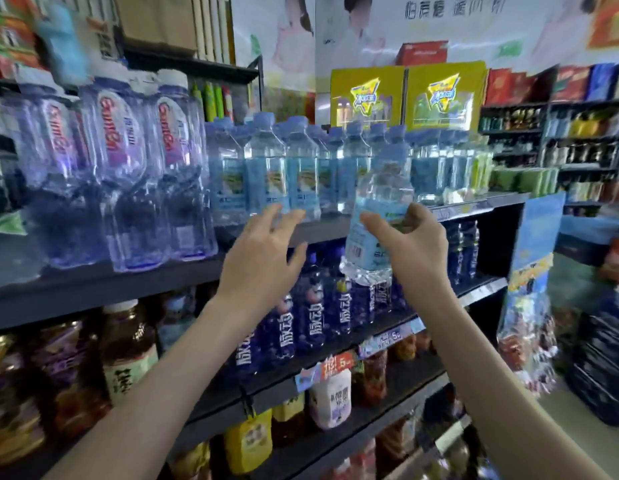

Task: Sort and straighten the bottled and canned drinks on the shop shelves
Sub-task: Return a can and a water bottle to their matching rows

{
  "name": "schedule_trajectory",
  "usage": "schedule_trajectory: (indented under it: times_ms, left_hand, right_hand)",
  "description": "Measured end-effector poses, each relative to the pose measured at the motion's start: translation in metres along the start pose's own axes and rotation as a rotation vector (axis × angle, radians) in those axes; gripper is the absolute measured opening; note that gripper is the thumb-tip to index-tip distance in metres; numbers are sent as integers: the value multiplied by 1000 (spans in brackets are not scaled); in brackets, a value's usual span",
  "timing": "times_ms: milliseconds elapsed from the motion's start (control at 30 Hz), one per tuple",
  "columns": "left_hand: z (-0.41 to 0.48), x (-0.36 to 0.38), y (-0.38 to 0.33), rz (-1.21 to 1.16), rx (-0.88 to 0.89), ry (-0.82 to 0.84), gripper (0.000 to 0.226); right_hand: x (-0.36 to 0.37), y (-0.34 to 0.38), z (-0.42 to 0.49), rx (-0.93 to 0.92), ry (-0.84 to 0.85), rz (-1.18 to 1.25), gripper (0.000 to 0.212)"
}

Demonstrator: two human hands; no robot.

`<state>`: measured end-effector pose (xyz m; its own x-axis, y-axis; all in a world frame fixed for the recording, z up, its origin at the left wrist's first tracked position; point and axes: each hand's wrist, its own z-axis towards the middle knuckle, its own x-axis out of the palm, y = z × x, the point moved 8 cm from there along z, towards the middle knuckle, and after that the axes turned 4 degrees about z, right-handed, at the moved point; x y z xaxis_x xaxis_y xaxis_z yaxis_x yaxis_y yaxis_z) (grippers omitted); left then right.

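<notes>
My right hand [413,242] grips a clear water bottle [379,202] with a pale blue label, held tilted in front of the top shelf edge [322,230]. A row of matching blue-capped water bottles [284,171] stands on that shelf. My left hand [266,258] reaches up with fingers spread, its fingertips at the base of the front bottles, holding nothing. Large purple-tinted water bottles [124,168] with red and white labels stand to the left on the same level.
Dark blue drink bottles [315,323] fill the shelf below. Brown tea bottles [128,348] stand at lower left, with yellow and white bottles [330,398] further down. Yellow cartons [405,95] sit behind the water row. More stocked shelves [578,143] stand at the right.
</notes>
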<state>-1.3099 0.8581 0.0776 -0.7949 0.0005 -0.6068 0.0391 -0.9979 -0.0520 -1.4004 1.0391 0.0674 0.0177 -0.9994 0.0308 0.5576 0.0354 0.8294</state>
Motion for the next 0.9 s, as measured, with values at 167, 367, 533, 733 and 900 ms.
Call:
schedule_trajectory:
  times_ms: [167, 367, 533, 733, 900]
  left_hand:
    - [52, 36, 8, 72, -150, -115, 58]
    - [83, 64, 19, 221, -278, -221, 75]
    - [90, 69, 25, 289, -328, -231, 86]
    - [88, 72, 25, 294, -348, -142, 95]
    - [87, 71, 24, 309, -364, -105, 102]
  right_hand:
    - [18, -17, 65, -82, 60, 53, 40]
    - [40, -25, 126, -163, 89, 4, 74]
    - [62, -32, 142, -219, 136, 25, 66]
    - [82, -32, 143, -347, 264, -40, 79]
    - [81, -41, 128, -473, 368, -212, 88]
